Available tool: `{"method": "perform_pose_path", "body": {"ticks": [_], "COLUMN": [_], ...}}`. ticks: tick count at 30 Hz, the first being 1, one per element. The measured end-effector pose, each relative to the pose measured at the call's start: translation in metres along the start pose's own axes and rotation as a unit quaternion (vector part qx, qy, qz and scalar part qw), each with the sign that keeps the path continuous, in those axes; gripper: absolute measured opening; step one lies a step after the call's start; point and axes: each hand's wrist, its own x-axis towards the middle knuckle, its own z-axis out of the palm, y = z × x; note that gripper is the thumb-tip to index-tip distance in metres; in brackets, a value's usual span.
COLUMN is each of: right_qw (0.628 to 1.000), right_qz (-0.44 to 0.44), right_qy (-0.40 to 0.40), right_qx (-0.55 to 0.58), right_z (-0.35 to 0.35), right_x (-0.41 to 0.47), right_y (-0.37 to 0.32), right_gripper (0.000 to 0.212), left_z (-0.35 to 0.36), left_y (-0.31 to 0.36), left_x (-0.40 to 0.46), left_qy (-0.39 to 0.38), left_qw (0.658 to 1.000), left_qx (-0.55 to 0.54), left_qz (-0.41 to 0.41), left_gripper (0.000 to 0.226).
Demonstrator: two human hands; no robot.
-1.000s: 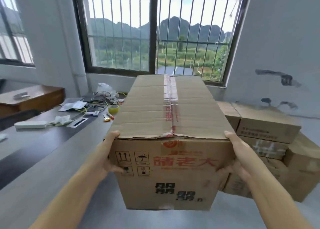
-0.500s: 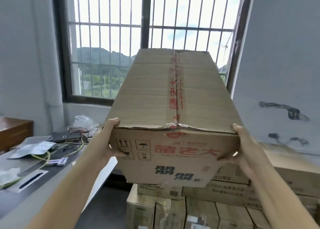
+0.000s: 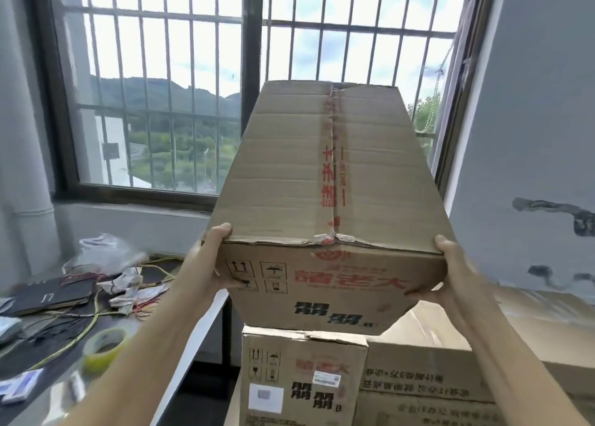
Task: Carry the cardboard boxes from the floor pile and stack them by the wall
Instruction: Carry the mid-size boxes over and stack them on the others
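Since a moment ago we have raised the long brown cardboard box (image 3: 328, 206) higher, and it now hangs above the stacked cardboard boxes (image 3: 302, 377) by the grey wall (image 3: 541, 136), its lower edge close over the top one; whether it touches, we cannot tell. Our left hand (image 3: 209, 264) clasps the near left corner, thumb on the printed end face and fingers curled round the side. Our right hand (image 3: 447, 274) grips the near right corner the same way, thumb under the face's lower edge. The box sits between our hands, its long top stretching away from us towards the barred window (image 3: 193, 103).

Its top flaps meet at a seam sealed with clear tape printed in red characters and "SINCE 1921". The near edge is crumpled and creased. The end face carries a red round emblem, large red Chinese characters, black handling symbols with arrows and an umbrella, and bold black characters followed by "B". The stacked box below bears the same print plus white barcode labels.

To our left a dark table (image 3: 64, 329) holds a yellow tape roll (image 3: 104, 350), tangled wires and a plastic bag.
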Motion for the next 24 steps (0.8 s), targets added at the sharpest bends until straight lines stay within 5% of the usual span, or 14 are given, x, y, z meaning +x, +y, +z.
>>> {"method": "perform_pose_path", "body": {"ticks": [12, 16, 24], "right_qw": [0.988, 0.989, 0.992], "right_qz": [0.124, 0.108, 0.028], "right_qy": [-0.065, -0.073, -0.056], "right_qx": [-0.070, -0.069, -0.111], "right_z": [0.042, 0.046, 0.055], "right_x": [0.147, 0.168, 0.175], "right_y": [0.043, 0.050, 0.089], "right_gripper": [0.040, 0.046, 0.037], "left_z": [0.023, 0.021, 0.029], "left_y": [-0.026, -0.032, -0.074], "left_x": [0.143, 0.173, 0.182], "left_qy": [0.031, -0.005, -0.027], "left_qw": [0.985, 0.979, 0.985], "left_qx": [0.147, 0.182, 0.170], "left_qz": [-0.082, -0.093, 0.010], "left_gripper": [0.038, 0.055, 0.043]}}
